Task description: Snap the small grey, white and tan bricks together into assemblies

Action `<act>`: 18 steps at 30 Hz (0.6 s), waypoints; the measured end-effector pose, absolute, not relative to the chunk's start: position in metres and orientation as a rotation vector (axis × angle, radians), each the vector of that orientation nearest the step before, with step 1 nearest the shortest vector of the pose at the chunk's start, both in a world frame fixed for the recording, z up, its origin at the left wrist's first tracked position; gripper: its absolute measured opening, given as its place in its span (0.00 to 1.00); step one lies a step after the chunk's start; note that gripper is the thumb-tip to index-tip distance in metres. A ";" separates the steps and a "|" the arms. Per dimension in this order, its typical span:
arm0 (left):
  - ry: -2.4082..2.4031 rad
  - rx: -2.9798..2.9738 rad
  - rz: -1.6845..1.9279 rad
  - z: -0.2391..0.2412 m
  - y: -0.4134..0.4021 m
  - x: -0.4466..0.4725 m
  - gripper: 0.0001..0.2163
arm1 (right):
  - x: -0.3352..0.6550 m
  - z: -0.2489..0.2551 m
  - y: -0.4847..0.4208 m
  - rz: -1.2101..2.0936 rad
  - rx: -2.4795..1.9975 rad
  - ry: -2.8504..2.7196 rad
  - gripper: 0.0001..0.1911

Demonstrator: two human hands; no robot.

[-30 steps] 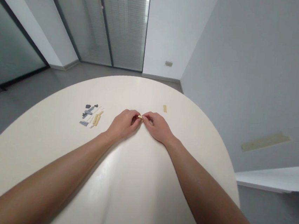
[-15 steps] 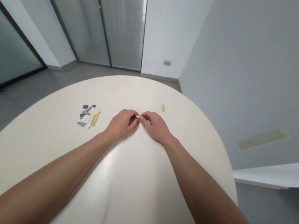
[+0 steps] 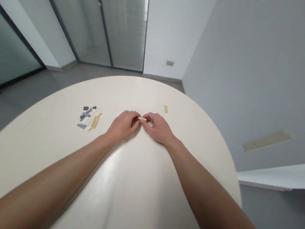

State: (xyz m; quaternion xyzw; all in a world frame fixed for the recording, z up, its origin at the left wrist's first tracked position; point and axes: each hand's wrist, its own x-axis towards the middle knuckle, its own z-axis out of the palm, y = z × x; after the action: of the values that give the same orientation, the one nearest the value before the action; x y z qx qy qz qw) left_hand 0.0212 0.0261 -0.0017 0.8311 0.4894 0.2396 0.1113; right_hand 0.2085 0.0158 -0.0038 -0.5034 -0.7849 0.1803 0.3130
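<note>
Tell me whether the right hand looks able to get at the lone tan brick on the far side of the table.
Probably yes. The right hand sits close to the lone tan brick, with only bare white table between them. It shares a small tan piece with the left hand, so it would likely need to release that first.

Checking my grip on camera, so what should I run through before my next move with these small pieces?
Left hand on tan plastic plate: ok, fingertips at one end.
Right hand on the same plate: ok, fingertips at the other end.
Plate seated on another piece: cannot tell, fingers hide its underside.
Gray and tan pile: ok, grouped left of the hands, untouched.
Separate tan strip: ok, flat on the white table, beyond the right hand.
</note>
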 end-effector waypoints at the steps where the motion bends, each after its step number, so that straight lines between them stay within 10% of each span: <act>1: 1.436 2.439 0.704 -0.002 0.026 0.021 0.12 | 0.209 -0.004 0.016 0.476 -1.324 -2.069 0.11; 18: 1.418 2.440 0.732 -0.002 0.026 0.021 0.12 | 0.209 -0.005 0.016 0.460 -1.327 -2.072 0.10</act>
State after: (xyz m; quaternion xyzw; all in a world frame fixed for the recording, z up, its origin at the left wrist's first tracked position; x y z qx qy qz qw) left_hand 0.0207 0.0263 -0.0021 0.8316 0.4832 0.2493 0.1129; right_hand 0.2085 0.0164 -0.0048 -0.5034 -0.7859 0.1746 0.3138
